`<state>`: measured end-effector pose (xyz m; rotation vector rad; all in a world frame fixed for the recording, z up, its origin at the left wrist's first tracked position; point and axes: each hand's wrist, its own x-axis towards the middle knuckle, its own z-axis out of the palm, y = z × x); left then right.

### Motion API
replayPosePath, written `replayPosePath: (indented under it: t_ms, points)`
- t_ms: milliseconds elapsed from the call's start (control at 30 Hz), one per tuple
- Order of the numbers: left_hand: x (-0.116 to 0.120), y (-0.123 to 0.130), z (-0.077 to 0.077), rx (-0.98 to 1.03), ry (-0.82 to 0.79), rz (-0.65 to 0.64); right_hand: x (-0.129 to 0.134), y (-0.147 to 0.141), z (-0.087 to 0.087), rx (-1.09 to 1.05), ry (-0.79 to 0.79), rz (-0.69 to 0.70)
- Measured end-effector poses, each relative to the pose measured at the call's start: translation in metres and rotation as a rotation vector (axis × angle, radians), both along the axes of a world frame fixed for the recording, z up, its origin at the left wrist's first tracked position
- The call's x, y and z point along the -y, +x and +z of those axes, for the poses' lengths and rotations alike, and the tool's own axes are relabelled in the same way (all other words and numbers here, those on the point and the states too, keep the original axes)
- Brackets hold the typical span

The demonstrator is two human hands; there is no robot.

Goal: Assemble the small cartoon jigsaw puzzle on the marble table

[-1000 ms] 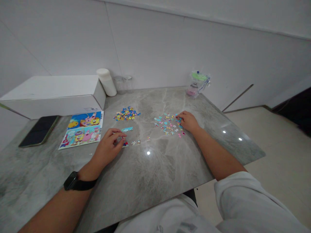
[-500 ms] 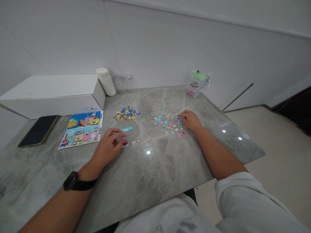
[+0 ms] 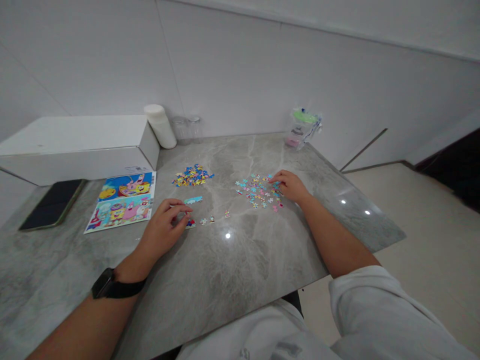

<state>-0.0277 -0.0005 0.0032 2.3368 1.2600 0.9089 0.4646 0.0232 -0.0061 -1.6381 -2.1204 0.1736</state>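
My left hand (image 3: 167, 227) hovers at the left end of a loose row of jigsaw pieces, its thumb and fingertips closed on what looks like a small jigsaw piece, mostly hidden. A red and blue piece (image 3: 191, 223) lies just beside the thumb. Above the fingers rests a light-blue joined strip (image 3: 193, 200); more pieces (image 3: 204, 221) continue the row to the right. My right hand (image 3: 290, 185) reaches into a scattered group of pastel jigsaw pieces (image 3: 257, 189), index finger stretched out and touching them. Farther back sits a heap of blue and yellow pieces (image 3: 193, 175).
A printed cartoon picture sheet (image 3: 122, 202) lies at the left, near a dark phone (image 3: 52, 205). Behind them are a white box (image 3: 75, 145), a white bottle (image 3: 161, 127) and clear glasses (image 3: 187, 131). A plastic bag (image 3: 302, 129) stands at the back right. The marble-patterned table (image 3: 243, 280) ends at the right.
My right hand's fingertips have shifted slightly left and down among the pastel pieces. My left hand stays by the row. The whole view has moved slightly.
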Motion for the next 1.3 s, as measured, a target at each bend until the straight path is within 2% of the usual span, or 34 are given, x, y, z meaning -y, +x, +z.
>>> replayPosePath:
  t_ms: [133, 300, 467, 667, 767, 933, 1300]
  points:
    - [-0.001, 0.001, -0.001, 0.003, 0.002, 0.001, 0.001, 0.027, 0.0, 0.037, 0.006, -0.168]
    - [0.0, 0.001, -0.001, -0.002, -0.008, 0.009, 0.002, 0.041, -0.003, 0.121, -0.073, -0.167]
    - [0.0, 0.001, 0.0, 0.001, -0.001, 0.004, 0.004, 0.043, 0.003, 0.157, -0.065, -0.248]
    - [-0.001, 0.0, -0.002, 0.004, -0.011, 0.003, 0.007, 0.041, 0.011, 0.117, -0.143, -0.134]
    - [-0.001, 0.0, -0.002, 0.007, -0.003, 0.002, 0.007, 0.044, 0.012, 0.127, -0.132, -0.187]
    - [-0.001, 0.0, 0.0, -0.002, -0.016, 0.015, 0.004, 0.05, 0.006, 0.162, -0.089, -0.326]
    - [-0.001, -0.001, 0.0, 0.001, 0.003, 0.029, 0.001, 0.042, -0.007, 0.224, -0.076, -0.281]
